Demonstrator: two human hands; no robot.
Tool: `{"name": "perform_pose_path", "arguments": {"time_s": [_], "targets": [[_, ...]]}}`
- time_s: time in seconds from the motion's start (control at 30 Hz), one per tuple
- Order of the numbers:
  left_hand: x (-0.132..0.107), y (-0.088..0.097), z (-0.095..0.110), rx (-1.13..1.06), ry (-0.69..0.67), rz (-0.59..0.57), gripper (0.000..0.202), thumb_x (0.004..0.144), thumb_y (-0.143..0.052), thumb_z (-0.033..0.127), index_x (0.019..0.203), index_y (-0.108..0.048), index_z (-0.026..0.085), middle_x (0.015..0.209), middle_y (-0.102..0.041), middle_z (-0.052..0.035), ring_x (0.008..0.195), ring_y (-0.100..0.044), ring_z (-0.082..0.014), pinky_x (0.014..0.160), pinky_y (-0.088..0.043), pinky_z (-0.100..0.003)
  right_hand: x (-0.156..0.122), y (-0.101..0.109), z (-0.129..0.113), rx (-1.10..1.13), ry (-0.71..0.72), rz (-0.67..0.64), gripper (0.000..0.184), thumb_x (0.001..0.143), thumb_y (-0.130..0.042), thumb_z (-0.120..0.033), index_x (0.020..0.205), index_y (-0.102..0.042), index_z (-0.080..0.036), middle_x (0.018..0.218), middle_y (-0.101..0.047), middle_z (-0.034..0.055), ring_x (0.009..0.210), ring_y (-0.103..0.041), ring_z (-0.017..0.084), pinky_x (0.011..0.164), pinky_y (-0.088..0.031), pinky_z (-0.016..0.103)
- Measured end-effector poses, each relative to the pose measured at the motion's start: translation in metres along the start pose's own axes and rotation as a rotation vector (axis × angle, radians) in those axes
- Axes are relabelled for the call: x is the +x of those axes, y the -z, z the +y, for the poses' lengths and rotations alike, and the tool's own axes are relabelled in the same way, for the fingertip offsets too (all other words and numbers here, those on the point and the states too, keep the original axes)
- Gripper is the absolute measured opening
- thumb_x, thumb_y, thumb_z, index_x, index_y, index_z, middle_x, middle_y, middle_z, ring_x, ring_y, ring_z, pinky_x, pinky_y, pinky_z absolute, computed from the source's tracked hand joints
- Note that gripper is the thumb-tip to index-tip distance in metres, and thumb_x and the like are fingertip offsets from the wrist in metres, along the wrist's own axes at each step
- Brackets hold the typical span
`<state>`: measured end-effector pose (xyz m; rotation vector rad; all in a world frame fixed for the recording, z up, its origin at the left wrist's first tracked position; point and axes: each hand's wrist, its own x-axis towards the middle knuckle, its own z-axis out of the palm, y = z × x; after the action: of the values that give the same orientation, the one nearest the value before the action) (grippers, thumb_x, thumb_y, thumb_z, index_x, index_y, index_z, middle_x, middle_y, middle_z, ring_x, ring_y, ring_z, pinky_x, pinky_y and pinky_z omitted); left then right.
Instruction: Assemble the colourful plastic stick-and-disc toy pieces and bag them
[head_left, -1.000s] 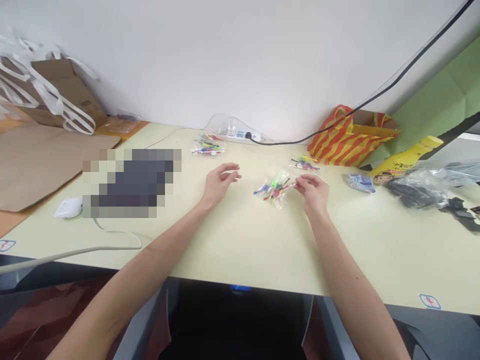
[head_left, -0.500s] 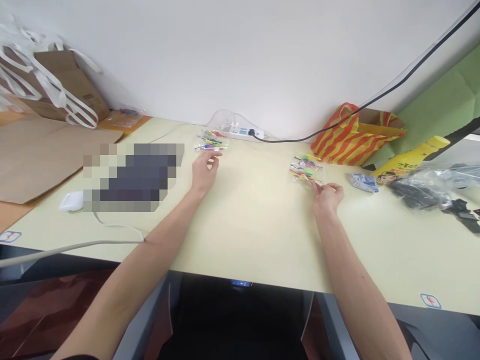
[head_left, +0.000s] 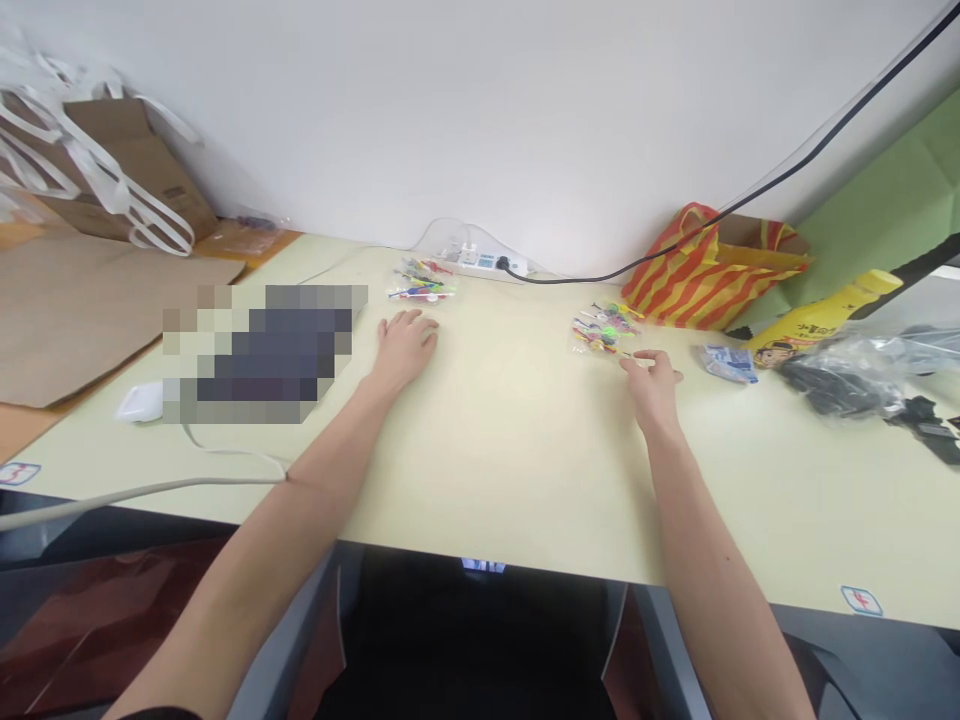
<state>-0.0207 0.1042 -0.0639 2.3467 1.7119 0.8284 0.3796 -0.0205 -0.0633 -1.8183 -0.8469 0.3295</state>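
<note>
- Since a second ago, the clear packet by my right hand [head_left: 651, 392] has gone from mid-table to the right-hand cluster of packets [head_left: 604, 327]; my left hand [head_left: 405, 345] has shifted leftward and flattened out
- Nearest, on the table [head_left: 495, 450]: my right hand, thumb and fingertips drawn together at the cluster's near right edge; from this view I cannot tell whether they pinch clear film or have let go
- My left hand rests palm down, fingers loosely spread, holding nothing; the dark blurred slab [head_left: 262, 350] lies left of it
- The right-hand cluster lies just beyond and left of the right fingertips, small colourful pieces showing through clear film; I judge each packet light, its film soft and slippery, the pieces stiffer and perhaps easily bent; I would pinch a bare edge of film
- The second cluster of packets [head_left: 422, 283] lies just beyond the left fingers, apart from them
- Right of the right hand, a small blue-and-white packet [head_left: 727, 364]; farther off, a yellow bottle [head_left: 829, 318] and a striped bag [head_left: 705, 270]
</note>
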Motion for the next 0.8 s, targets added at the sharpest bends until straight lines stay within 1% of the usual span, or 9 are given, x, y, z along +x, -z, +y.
{"name": "perform_pose_path", "arguments": {"time_s": [0.07,0.1,0.17,0.23,0.3,0.4,0.5,0.63,0.8], "targets": [[0.001,0.001,0.000,-0.001,-0.009,0.017,0.030,0.094,-0.053,0.031,0.117,-0.072,0.026,0.146,-0.055,-0.0155,0.143,-0.043,-0.0382,0.119,-0.022,-0.069,0.000,0.004,-0.003,-0.053,-0.027,0.046,0.036,0.075,-0.070,-0.041,0.104,-0.058,-0.023,0.116,-0.039,0.0073,0.097,-0.053,0.022,0.092,-0.047,0.041],[0.002,0.001,0.000,0.002,-0.012,0.035,0.031,0.094,-0.054,0.031,0.119,-0.072,0.025,0.151,-0.051,-0.0158,0.146,-0.039,-0.0391,0.120,-0.023,-0.068,0.000,0.005,-0.004,-0.048,-0.033,0.060,0.036,0.076,-0.070,-0.042,0.104,-0.057,-0.023,0.118,-0.037,0.0082,0.101,-0.051,0.023,0.095,-0.045,0.042],[0.005,0.003,-0.001,0.011,-0.015,0.077,0.035,0.093,-0.057,0.031,0.125,-0.070,0.025,0.161,-0.038,-0.0144,0.154,-0.025,-0.0413,0.121,-0.022,-0.066,0.001,0.007,-0.009,-0.033,0.000,0.086,0.034,0.079,-0.067,-0.043,0.104,-0.056,-0.021,0.118,-0.036,0.0091,0.106,-0.049,0.025,0.099,-0.042,0.043],[0.009,0.003,-0.004,0.015,-0.015,0.096,0.039,0.093,-0.058,0.032,0.131,-0.067,0.028,0.168,-0.027,-0.0106,0.158,-0.012,-0.0423,0.122,-0.018,-0.068,0.001,0.007,-0.013,-0.018,0.032,0.119,0.032,0.082,-0.065,-0.042,0.103,-0.056,-0.021,0.116,-0.036,0.0093,0.107,-0.047,0.025,0.101,-0.040,0.043],[0.012,0.002,-0.008,0.020,-0.008,0.068,0.041,0.095,-0.056,0.035,0.134,-0.065,0.029,0.170,-0.023,-0.0096,0.159,-0.009,-0.0431,0.120,-0.016,-0.071,0.001,0.007,-0.016,-0.003,0.054,0.145,0.029,0.083,-0.064,-0.041,0.102,-0.057,-0.020,0.114,-0.036,0.0093,0.107,-0.047,0.025,0.102,-0.040,0.042],[0.015,-0.001,-0.013,0.034,-0.006,-0.005,0.038,0.097,-0.051,0.039,0.129,-0.067,0.028,0.167,-0.032,-0.0129,0.157,-0.020,-0.0430,0.118,-0.014,-0.075,0.001,0.005,-0.018,0.005,0.083,0.156,0.026,0.084,-0.063,-0.039,0.101,-0.057,-0.021,0.113,-0.039,0.0091,0.109,-0.047,0.025,0.103,-0.039,0.043],[0.015,-0.003,-0.013,0.043,-0.030,-0.017,0.036,0.098,-0.048,0.040,0.126,-0.067,0.028,0.160,-0.043,-0.0143,0.152,-0.031,-0.0403,0.118,-0.014,-0.075,0.000,0.003,-0.017,0.015,0.098,0.151,0.025,0.084,-0.063,-0.038,0.101,-0.058,-0.021,0.113,-0.041,0.0095,0.108,-0.047,0.025,0.103,-0.040,0.042],[0.014,-0.001,-0.010,0.081,-0.035,-0.027,0.039,0.099,-0.046,0.040,0.129,-0.066,0.026,0.157,-0.047,-0.0163,0.150,-0.034,-0.0402,0.117,-0.018,-0.075,0.000,0.001,-0.016,0.015,0.117,0.147,0.024,0.084,-0.062,-0.039,0.100,-0.058,-0.021,0.113,-0.043,0.0095,0.106,-0.048,0.025,0.100,-0.042,0.042],[0.014,0.004,-0.006,0.186,-0.009,-0.107,0.045,0.103,-0.036,0.040,0.140,-0.058,0.028,0.157,-0.048,-0.0131,0.149,-0.036,-0.0353,0.119,-0.019,-0.073,-0.002,0.000,-0.017,0.024,0.162,0.150,0.024,0.083,-0.061,-0.040,0.099,-0.059,-0.021,0.112,-0.044,0.0078,0.096,-0.049,0.022,0.098,-0.043,0.042]]}}
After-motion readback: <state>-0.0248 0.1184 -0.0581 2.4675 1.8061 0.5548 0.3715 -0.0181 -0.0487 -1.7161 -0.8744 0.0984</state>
